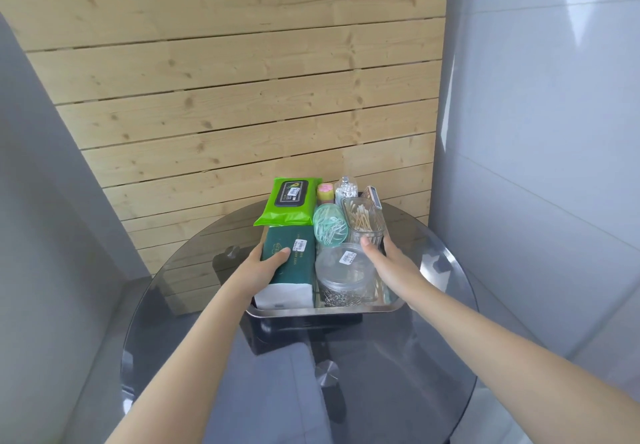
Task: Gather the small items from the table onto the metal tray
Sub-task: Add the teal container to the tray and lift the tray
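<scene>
On my feed, very little print resolves. The dark green tissue pack (289, 253) carries gold lettering along its right edge; I can make out only "SOFT", the rest blurs. White barcode stickers sit on that pack, the clear round jar (344, 272) lid and the bright green wipes pack (289, 201); their digits are unreadable.

Head view: metal tray (322, 309) on round glass desk (433, 339). L hand (264, 264) grips dark green tissue pack (289, 253); R hand (389, 261) rests betw. clear swab box (363, 220) and lidded clip jar (344, 272). Green wipes pack (289, 201) at rear.
</scene>
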